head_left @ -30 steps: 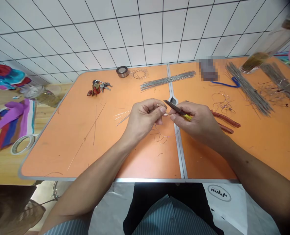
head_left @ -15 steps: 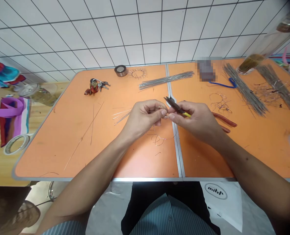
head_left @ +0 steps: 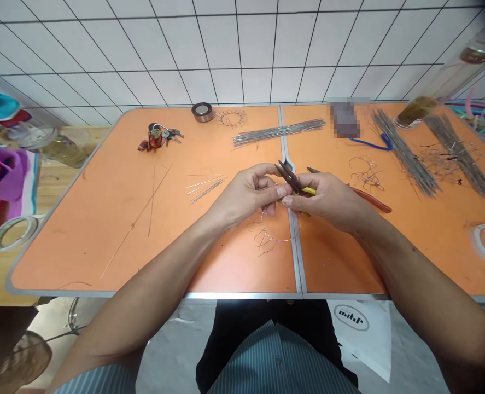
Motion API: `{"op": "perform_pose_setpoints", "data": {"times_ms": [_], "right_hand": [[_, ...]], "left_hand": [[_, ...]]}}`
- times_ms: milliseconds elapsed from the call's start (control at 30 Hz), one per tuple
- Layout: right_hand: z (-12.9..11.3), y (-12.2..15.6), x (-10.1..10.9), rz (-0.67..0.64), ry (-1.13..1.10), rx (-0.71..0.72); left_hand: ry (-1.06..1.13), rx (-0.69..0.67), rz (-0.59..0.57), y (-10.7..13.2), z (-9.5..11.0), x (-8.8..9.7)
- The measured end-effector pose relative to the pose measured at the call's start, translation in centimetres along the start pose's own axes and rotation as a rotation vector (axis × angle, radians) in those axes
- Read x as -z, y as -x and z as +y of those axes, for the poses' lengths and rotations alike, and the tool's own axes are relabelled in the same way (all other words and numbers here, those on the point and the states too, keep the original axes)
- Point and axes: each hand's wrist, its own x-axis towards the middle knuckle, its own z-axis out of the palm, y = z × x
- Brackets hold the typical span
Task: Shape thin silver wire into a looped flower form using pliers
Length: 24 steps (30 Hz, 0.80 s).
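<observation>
My left hand (head_left: 248, 194) and my right hand (head_left: 328, 198) meet over the middle of the orange table (head_left: 103, 241). The left fingers pinch a thin wire ring with small loops (head_left: 273, 232) that hangs below both hands. My right hand is closed round small pliers (head_left: 291, 179) with yellow handles, their dark jaws pointing up and left beside the left fingertips. The right thumb and forefinger also touch the wire next to the left fingers.
Red-handled pliers (head_left: 369, 198) lie just right of my right hand. Bundles of straight wire (head_left: 277, 131) lie behind, more (head_left: 406, 150) to the right. Keys (head_left: 157, 137), a tape roll (head_left: 202, 111), loose thin wires (head_left: 205, 185) and a glass jar (head_left: 439, 87) stand around.
The hands have stayed joined, and the wire ring now hangs lower and shows more fully beneath them. The view has shifted slightly, so the table sits a little further left and up.
</observation>
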Motion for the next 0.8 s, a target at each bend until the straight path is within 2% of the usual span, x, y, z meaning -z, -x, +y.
{"op": "perform_pose_setpoints", "data": {"times_ms": [100,233,533,667,800], "right_hand": [[-0.5,0.1,-0.2,-0.008,-0.054,-0.047],[-0.6,0.0,-0.5,0.043,-0.107,-0.093],[0.8,-0.4,-0.3,0.135,-0.054,-0.053],[1.1,-0.5,-0.4,0.135,-0.077,-0.001],[1.6,-0.8,-0.5,0.155,-0.099,0.01]], "left_hand": [[0.038,-0.011,0.011,0.0,-0.1,0.2],[0.043,-0.022,0.056,0.0,0.1,0.5],[-0.146,0.016,0.129,0.3,0.7,-0.3],[-0.189,0.044,0.108,0.3,0.5,-0.4],[-0.217,-0.036,0.104,0.2,-0.1,-0.6]]}}
